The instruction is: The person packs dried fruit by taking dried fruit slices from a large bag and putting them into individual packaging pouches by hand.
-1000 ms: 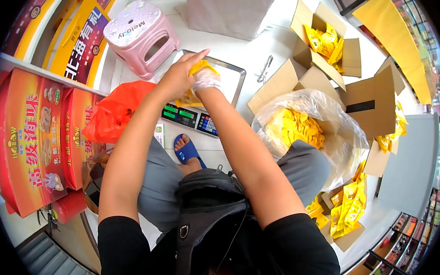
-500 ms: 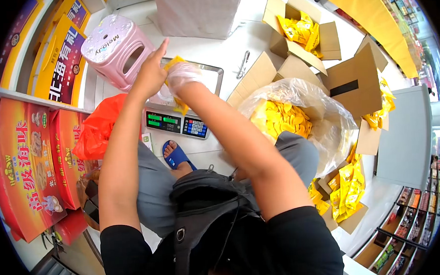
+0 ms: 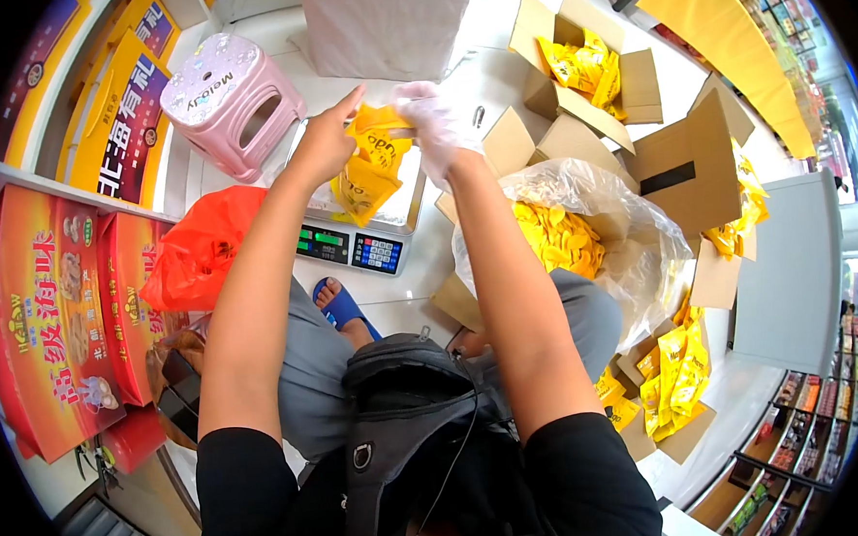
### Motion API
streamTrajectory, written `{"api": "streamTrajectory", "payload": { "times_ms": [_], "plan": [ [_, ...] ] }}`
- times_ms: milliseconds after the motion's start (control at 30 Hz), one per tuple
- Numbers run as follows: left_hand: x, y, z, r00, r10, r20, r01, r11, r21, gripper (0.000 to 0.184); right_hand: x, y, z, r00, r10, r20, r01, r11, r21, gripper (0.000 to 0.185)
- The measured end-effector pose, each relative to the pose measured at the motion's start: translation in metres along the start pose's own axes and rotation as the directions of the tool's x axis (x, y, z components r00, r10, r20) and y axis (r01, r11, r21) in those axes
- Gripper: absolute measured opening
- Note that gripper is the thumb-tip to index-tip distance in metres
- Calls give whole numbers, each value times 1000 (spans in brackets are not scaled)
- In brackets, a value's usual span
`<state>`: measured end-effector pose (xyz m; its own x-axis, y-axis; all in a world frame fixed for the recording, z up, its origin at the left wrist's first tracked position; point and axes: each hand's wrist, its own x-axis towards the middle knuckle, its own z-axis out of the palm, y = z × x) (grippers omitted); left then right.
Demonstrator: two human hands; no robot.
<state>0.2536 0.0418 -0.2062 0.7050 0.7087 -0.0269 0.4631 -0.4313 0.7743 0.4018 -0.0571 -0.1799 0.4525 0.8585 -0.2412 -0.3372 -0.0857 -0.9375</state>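
A yellow printed packet (image 3: 371, 174) hangs between my hands over the metal pan of the digital scale (image 3: 378, 254). My left hand (image 3: 330, 142) grips the packet's left edge, index finger stretched forward. My right hand (image 3: 429, 127), in a thin clear plastic glove, has its fingers closed at the packet's upper right edge. The packet hides part of the pan. To the right, a clear plastic liner bag (image 3: 641, 247) in a carton holds many loose yellow chip-like pieces (image 3: 555, 237).
Open cardboard cartons (image 3: 680, 158) with yellow packets stand at the right. A pink stool (image 3: 246, 117) and a red plastic bag (image 3: 205, 255) are at the left, near red gift boxes (image 3: 49, 327). A small metal object (image 3: 479, 117) lies on the floor beyond the scale.
My gloved right hand has moved right, from over the packet to its right edge. The packet has swung into fuller view, and my left hand has shifted slightly right.
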Motion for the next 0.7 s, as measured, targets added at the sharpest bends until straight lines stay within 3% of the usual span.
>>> {"api": "streamTrajectory", "payload": {
  "times_ms": [67, 100, 133, 233, 300, 333, 367, 433, 500, 533, 600, 667, 700],
  "plan": [
    [4, -8, -3, 998, -7, -68, 10, 999, 44, 78, -6, -7, -19, 992, -100, -73, 107, 990, 94, 18],
    [7, -11, -1, 992, -12, -129, 23, 996, 86, 77, -12, -11, -31, 985, -156, -67, 158, 987, 29, 20],
    [8, -9, 0, 992, -12, -123, 23, 996, 84, 77, -28, -27, -39, 992, -90, -91, 80, 991, -106, 18],
    [6, 21, -4, 997, 75, -31, -48, 852, 522, 70, -48, -32, -97, 996, -70, -60, 51, 959, -278, 15],
    [13, 29, 18, 998, 53, -19, -31, 804, 594, 68, -66, -37, -143, 995, -39, -97, 0, 929, -369, 13],
    [17, 29, 30, 999, 28, -26, -3, 746, 666, 66, -82, -51, -158, 984, 102, -143, -154, 893, -424, 17],
    [23, 22, 47, 1000, 27, -14, -11, 750, 662, 66, -95, -56, -177, 982, 88, -168, -166, 828, -536, 21],
    [37, -1, 91, 995, 66, -76, 24, 578, 816, 60, -117, -63, -216, 979, 65, -196, -177, 748, -640, 24],
    [33, -13, 119, 998, 66, -22, -16, 531, 847, 50, -138, -60, -250, 936, -99, -338, -304, 259, -917, 30],
    [30, -24, 133, 998, 58, 23, -48, 477, 878, 42, -150, -62, -254, 936, -95, -339, -305, 257, -917, 30],
    [27, -55, 158, 992, 110, 56, -102, 473, 875, 37, -175, -71, -251, 904, -130, -408, -166, 771, -615, 30],
    [21, -59, 165, 991, 33, 130, -129, 492, 861, 36, -185, -74, -244, 893, -119, -434, -147, 835, -530, 33],
    [19, -62, 166, 981, -87, 171, -98, 542, 835, 37, -188, -76, -238, 879, -108, -464, -121, 891, -438, 36]
  ]
}}
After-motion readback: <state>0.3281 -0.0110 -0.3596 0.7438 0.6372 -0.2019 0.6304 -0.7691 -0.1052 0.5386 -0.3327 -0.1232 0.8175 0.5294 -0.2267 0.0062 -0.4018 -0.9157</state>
